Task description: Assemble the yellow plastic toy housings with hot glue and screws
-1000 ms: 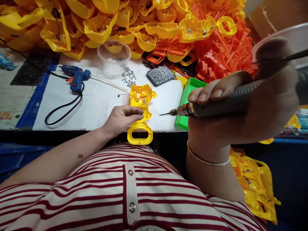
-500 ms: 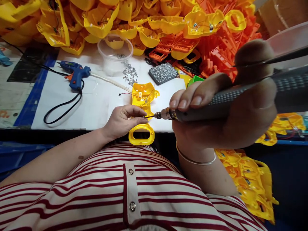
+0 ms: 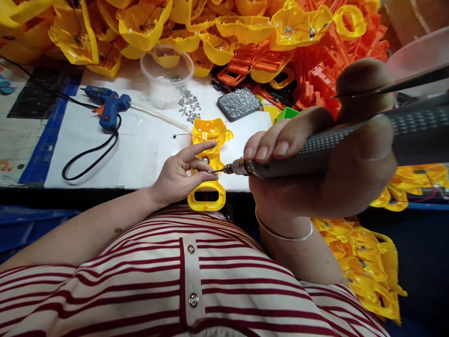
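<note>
My right hand is wrapped round a grey electric screwdriver, its bit pointing left. A thin dark pointed tool also lies across the fingers of that hand. At the bit's tip is a small shiny screw, between the thumb and middle finger of my left hand; the index finger is stretched out above. Beneath the left fingers lies an open yellow plastic housing with thin wires and a round metal part inside. Its looped yellow handle reaches over the table's front edge.
Loose screws lie by a clear tub, left of a black tray of screws. A blue glue gun with a looped cord lies left. Yellow housings and orange parts are piled behind; more housings are lower right.
My left index finger has lifted from the thumb and stretched out, uncovering the screw at the bit and the round metal part. The screwdriver has shifted slightly left.
</note>
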Action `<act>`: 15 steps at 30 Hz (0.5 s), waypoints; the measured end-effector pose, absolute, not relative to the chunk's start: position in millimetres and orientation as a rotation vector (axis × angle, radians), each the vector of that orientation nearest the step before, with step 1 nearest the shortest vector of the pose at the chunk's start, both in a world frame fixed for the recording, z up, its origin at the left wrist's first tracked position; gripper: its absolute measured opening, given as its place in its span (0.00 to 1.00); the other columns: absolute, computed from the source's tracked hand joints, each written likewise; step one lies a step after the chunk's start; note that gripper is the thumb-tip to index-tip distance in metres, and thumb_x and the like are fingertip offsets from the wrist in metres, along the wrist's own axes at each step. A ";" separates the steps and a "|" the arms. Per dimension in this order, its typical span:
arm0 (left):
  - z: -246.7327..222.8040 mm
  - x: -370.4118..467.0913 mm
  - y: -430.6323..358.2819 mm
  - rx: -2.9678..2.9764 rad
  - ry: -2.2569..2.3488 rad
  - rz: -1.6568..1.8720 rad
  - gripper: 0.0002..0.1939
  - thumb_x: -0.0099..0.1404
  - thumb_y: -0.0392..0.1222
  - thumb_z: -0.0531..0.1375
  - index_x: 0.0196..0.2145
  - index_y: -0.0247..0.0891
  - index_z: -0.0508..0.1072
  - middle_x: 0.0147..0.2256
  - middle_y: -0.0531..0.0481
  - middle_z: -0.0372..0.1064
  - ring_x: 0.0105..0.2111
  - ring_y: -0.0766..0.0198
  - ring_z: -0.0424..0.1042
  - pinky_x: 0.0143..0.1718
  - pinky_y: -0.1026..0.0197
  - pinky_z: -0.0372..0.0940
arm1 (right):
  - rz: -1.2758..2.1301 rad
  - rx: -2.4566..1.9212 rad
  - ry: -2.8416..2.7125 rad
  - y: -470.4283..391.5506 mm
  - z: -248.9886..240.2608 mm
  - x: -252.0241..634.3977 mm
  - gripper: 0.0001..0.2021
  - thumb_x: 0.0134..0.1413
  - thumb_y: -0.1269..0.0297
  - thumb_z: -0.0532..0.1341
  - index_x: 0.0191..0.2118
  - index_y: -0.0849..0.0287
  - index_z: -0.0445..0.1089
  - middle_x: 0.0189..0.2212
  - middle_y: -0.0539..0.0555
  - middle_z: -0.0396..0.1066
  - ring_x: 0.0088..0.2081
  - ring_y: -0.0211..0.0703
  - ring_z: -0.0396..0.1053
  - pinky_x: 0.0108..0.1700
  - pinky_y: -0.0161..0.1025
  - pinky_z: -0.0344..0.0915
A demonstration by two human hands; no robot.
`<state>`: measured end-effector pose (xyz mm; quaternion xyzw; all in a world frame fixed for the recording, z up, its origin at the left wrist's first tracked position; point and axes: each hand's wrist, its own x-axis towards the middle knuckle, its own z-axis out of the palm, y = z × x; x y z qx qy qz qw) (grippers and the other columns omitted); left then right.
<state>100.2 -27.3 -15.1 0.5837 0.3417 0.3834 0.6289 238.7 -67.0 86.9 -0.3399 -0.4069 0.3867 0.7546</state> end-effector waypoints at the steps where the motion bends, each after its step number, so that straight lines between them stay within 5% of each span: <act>1: -16.0 100.1 -27.7 1.379 0.783 0.893 0.31 0.53 0.42 0.70 0.55 0.38 0.72 0.30 0.52 0.79 0.33 0.62 0.80 0.45 0.61 0.75 | 0.844 -0.747 -0.883 -67.1 87.1 238.6 0.10 0.56 0.55 0.67 0.30 0.52 0.68 0.13 0.40 0.64 0.16 0.37 0.60 0.22 0.37 0.63; 15: -15.5 102.7 -30.8 1.700 0.858 0.973 0.26 0.58 0.41 0.67 0.55 0.41 0.73 0.39 0.49 0.80 0.33 0.64 0.79 0.46 0.62 0.73 | 0.698 -0.773 -0.804 -56.9 71.5 234.0 0.10 0.52 0.54 0.67 0.36 0.53 0.69 0.14 0.38 0.62 0.16 0.32 0.61 0.21 0.34 0.62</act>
